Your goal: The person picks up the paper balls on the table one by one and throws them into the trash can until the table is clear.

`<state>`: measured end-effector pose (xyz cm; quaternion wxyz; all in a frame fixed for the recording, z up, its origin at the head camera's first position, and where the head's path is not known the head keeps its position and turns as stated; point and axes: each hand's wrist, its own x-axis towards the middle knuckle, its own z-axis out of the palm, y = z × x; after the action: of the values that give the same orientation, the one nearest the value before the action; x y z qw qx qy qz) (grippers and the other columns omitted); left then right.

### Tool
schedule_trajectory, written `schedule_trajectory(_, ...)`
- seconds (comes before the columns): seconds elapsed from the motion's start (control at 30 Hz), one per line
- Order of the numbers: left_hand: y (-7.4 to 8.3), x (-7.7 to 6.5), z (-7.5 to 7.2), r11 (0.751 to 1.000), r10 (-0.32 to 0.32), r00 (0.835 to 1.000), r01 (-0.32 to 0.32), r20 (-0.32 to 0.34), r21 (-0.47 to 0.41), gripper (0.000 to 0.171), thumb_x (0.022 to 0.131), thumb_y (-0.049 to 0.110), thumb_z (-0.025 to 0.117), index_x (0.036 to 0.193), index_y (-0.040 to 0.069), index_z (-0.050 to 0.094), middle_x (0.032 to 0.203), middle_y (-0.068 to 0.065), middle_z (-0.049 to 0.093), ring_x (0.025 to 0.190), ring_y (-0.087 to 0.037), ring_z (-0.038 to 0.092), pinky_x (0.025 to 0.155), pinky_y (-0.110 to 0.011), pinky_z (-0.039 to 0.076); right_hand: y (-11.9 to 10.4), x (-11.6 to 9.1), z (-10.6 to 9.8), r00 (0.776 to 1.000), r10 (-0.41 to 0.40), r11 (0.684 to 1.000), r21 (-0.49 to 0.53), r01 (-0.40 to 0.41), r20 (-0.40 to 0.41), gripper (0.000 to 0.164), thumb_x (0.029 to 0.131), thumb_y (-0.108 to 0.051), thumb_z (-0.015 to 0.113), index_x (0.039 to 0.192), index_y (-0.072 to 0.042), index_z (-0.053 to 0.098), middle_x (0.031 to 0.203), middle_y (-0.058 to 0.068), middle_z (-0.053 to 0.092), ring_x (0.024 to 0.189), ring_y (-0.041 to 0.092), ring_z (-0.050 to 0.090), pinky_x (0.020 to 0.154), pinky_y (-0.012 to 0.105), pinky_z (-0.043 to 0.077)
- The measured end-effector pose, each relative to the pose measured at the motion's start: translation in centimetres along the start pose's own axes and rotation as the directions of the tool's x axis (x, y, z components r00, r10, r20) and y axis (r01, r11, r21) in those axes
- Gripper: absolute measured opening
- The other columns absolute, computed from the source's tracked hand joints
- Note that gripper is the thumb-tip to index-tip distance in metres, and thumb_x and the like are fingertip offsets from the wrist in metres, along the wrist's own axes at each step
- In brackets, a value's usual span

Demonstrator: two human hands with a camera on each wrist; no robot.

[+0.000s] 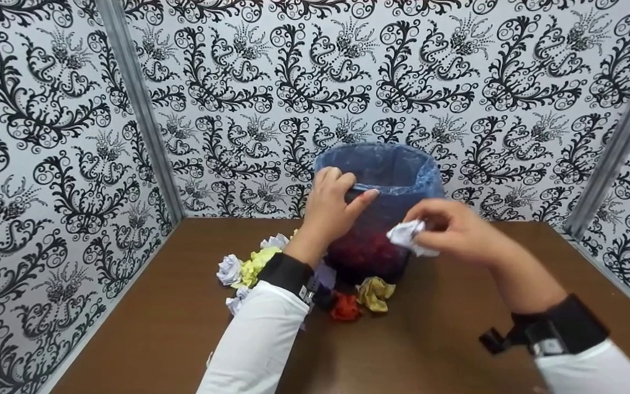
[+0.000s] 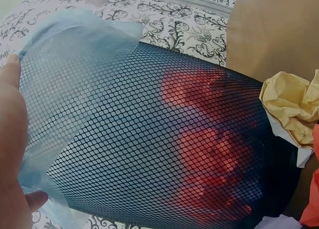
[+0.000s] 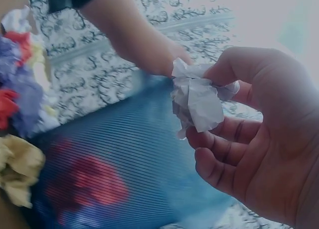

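Note:
A black mesh wastebasket (image 2: pixel 124 124) lined with a translucent blue bag (image 1: pixel 386 164) stands on the table. Red crumpled paper (image 2: pixel 212 149) shows through its mesh, low down. My left hand (image 1: pixel 331 208) grips the near left part of the rim, thumb and fingers on either side of the liner edge. In front of the basket's right side, my right hand (image 1: pixel 457 232) pinches a crumpled white paper ball (image 3: pixel 197 99) between thumb and fingers. That ball is outside the basket, below rim height.
A yellow-tan paper ball (image 1: pixel 375 294) and a red one (image 1: pixel 346 306) lie before the basket on the brown table (image 1: pixel 435 350). White (image 1: pixel 230 270), yellow-green (image 1: pixel 257 264) and purple balls (image 3: pixel 27 89) cluster to the left, partly behind my left arm. Patterned walls (image 1: pixel 342 71) surround the table.

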<state>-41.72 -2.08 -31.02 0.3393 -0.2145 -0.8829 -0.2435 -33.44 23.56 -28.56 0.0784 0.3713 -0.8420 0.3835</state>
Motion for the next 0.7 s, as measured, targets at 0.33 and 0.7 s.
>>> schedule_trajectory(0.33,0.2,-0.1,-0.1,1.0,-0.005,1.0,0.005,0.011,0.009,0.056,0.094,0.073,0.051,0.093,0.018,0.058,0.1,-0.003,0.05,0.127,-0.024,0.047,0.103,-0.043,0.047,-2.0,1.6,-6.0,0.982,0.119,0.982,-0.13,-0.139,-0.148,0.023,0.094,-0.013,0.072,0.117,-0.012,0.071,0.096,0.011,0.067,0.072,0.018,0.064,0.055,0.029,0.056)
schedule_trajectory(0.7,0.2,0.0,-0.1,1.0,-0.008,1.0,0.008,-0.001,0.001,0.055,0.094,0.072,0.051,0.091,0.018,0.057,0.1,-0.002,0.049,0.126,-0.023,0.047,0.101,-0.042,0.047,-3.2,5.2,-9.1,0.95,0.244,0.924,-0.253,-0.288,-0.193,0.03,0.095,-0.022,0.069,0.124,-0.013,0.067,0.114,0.012,0.063,0.087,0.022,0.063,0.061,0.027,0.057)
